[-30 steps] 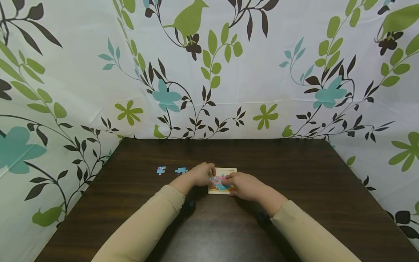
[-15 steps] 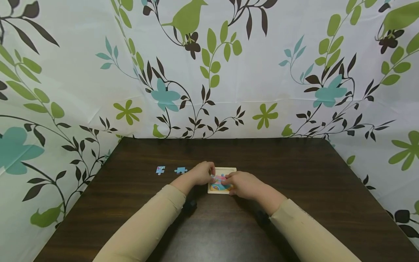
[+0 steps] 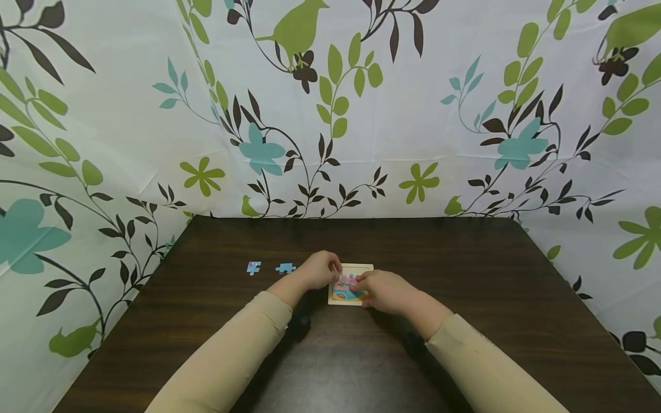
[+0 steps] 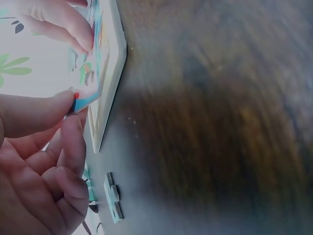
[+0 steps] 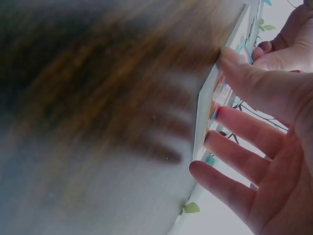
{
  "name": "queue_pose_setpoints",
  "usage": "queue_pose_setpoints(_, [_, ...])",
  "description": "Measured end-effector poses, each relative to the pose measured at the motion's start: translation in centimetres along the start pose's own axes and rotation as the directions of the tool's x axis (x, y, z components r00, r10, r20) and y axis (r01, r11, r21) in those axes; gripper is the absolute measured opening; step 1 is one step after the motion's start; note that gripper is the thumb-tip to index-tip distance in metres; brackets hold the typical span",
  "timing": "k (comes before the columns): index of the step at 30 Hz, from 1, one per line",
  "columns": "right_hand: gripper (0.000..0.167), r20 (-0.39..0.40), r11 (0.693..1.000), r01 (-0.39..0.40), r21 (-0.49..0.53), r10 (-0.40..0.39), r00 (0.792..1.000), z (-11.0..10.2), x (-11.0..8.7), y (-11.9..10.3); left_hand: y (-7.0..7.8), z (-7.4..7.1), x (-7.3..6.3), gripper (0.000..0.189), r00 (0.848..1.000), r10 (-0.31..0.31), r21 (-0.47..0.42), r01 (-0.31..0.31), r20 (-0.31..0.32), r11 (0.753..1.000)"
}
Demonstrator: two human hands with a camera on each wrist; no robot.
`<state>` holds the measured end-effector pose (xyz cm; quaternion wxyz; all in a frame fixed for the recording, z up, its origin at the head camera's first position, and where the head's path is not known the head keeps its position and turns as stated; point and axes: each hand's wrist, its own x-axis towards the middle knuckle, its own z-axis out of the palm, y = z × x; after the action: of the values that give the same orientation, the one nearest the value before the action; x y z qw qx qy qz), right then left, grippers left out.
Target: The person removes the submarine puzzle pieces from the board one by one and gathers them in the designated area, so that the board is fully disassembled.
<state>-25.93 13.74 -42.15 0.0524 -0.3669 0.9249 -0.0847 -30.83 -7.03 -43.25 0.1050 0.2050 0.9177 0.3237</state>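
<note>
A small jigsaw puzzle (image 3: pixel 345 295) in pink, blue and orange lies in a shallow wooden frame (image 3: pixel 357 266). The upper part of the frame shows bare wood. At its left side my left hand (image 3: pixel 316 271) pinches a puzzle piece (image 4: pixel 86 101) between thumb and fingertips; the piece is tilted, and its blue edge shows in the left wrist view. My right hand (image 3: pixel 389 292) rests at the frame's right side. In the right wrist view its fingers (image 5: pixel 244 159) are nearly straight, touching the puzzle and rim, with the thumb at the near edge.
Two loose blue puzzle pieces lie left of the frame: one with pink marks (image 3: pixel 253 268) and a wider one (image 3: pixel 285 268). The dark wooden table (image 3: pixel 465 252) ends at a patterned cloth backdrop (image 3: pixel 361 189).
My left hand has shifted slightly up and away from the puzzle's left part, uncovering more of it. My right hand stays in place, and the two loose pieces have not moved.
</note>
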Motion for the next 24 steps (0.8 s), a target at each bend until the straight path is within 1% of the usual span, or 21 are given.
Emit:
queue_pose_setpoints(2, [0.044, 0.003, 1.000, -0.005, 0.003, 0.005, 1.000, -0.01, 0.00, 0.01, 0.04, -0.11, -0.11, 0.007, 1.000, 0.000, -0.010, 0.000, -0.004, 1.000])
queue_pose_setpoints(9, [0.044, 0.009, 1.000, -0.010, 0.004, 0.010, 1.000, 0.00, 0.05, 0.04, 0.10, -0.52, -0.56, 0.011, 0.999, 0.053, -0.010, -0.053, -0.005, 0.999])
queue_pose_setpoints(11, [0.044, 0.008, 1.000, -0.008, 0.001, 0.008, 1.000, 0.06, 0.08, 0.07, 0.11, -0.60, -0.63, 0.011, 0.998, 0.057, -0.010, -0.057, 0.005, 0.998])
queue_pose_setpoints(15, [0.043, -0.002, 1.000, 0.007, -0.008, -0.007, 1.000, 0.05, 0.05, 0.07, 0.20, -0.58, -0.82, 0.010, 0.997, 0.057, 0.017, -0.058, 0.061, 0.998])
queue_pose_setpoints(17, [0.042, -0.004, 1.000, 0.010, -0.010, -0.010, 1.000, 0.03, 0.03, 0.08, 0.24, -0.41, -0.92, 0.012, 0.994, 0.057, 0.034, -0.060, 0.091, 0.998])
queue_pose_setpoints(19, [0.042, -0.007, 1.000, 0.015, -0.013, -0.015, 1.000, 0.01, 0.02, 0.08, 0.15, -0.17, -0.96, 0.015, 0.992, 0.061, 0.045, -0.066, 0.108, 0.997])
queue_pose_setpoints(24, [0.043, -0.003, 1.000, 0.012, -0.022, -0.012, 1.000, 0.10, 0.06, 0.16, -0.23, 0.29, -0.75, 0.019, 0.992, 0.086, 0.068, -0.092, 0.088, 0.993])
